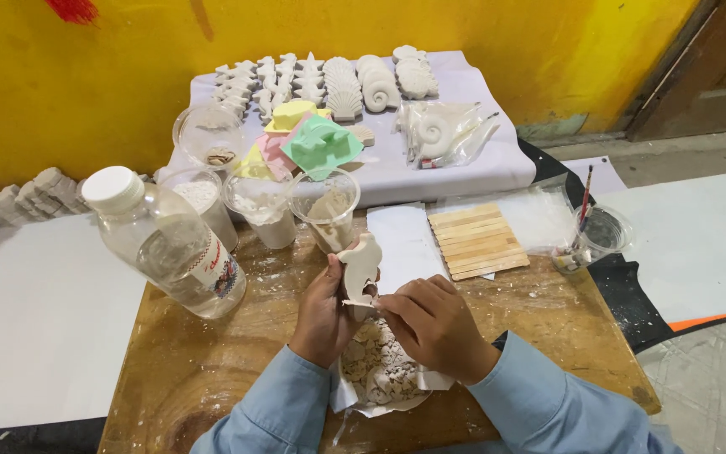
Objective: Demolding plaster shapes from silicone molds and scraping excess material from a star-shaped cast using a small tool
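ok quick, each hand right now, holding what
left hand: shut on the white plaster figure
right hand: closed, fingertips at the figure's base; any tool can't be told

white plaster figure | animal-shaped, upright | held above wooden table, over plaster scraps

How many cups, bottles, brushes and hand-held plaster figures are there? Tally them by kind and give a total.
Clear plastic cups: 5
Plastic bottle: 1
Paintbrush: 1
Plaster figure held in the left hand: 1
Total: 8
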